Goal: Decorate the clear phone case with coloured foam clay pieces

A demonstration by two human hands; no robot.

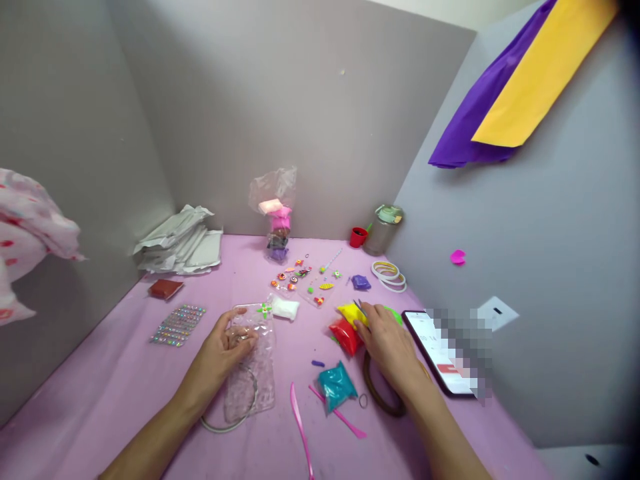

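My left hand [231,343] lies at the upper left of a clear phone case [263,383], fingers curled over its edge. A green flower [264,310] with a pale middle sits at the case's top right corner. My right hand [387,340] is over a yellow clay packet [351,313], its fingertips pinched together. Between them shows a small dark blue piece [358,305], too small to name. Below that packet is a red clay packet [345,337]. A white clay packet [285,308] lies beside the case.
A teal packet [337,387] rests on a pink tool [353,425]; another pink tool [299,427] lies left. A brown ring [373,387] passes under my right forearm. A phone [435,353] is at right. Stickers [179,325], small charms [293,280] and white tape rings [387,273] lie around.
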